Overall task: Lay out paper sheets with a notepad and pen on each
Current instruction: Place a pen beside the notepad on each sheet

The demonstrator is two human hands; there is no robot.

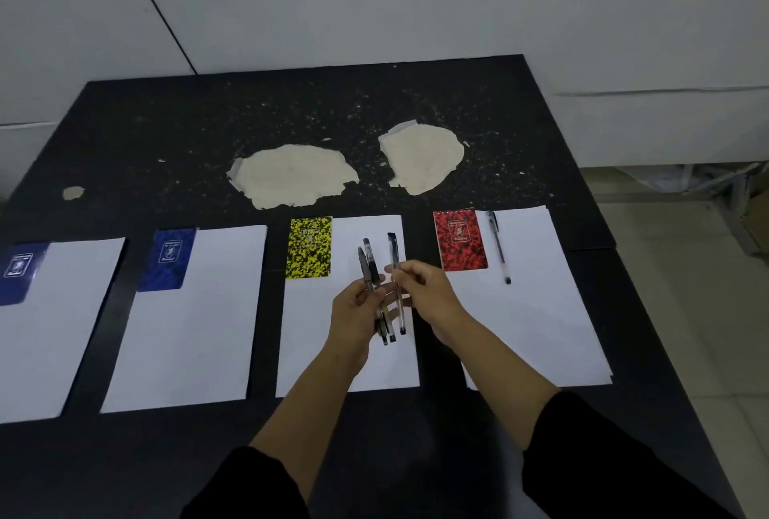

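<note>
Several white paper sheets lie in a row on the black table (374, 110). The rightmost sheet (541, 310) carries a red notepad (460, 240) and a pen (498, 245). The sheet beside it (316, 352) holds a yellow notepad (310, 247). Two blue notepads (168, 258) (18, 277) lie on the left sheets. Above the yellow-notepad sheet, my left hand (358, 310) grips two dark pens (368, 264). My right hand (424, 289) pinches a clear pen (394, 252) with a black cap, held upright beside them.
Two large pale worn patches (291, 175) (422, 158) mark the tabletop behind the sheets, with a small one (73, 193) at the left. A white wall stands behind. Tiled floor (686, 310) and clutter lie beyond the table's right edge.
</note>
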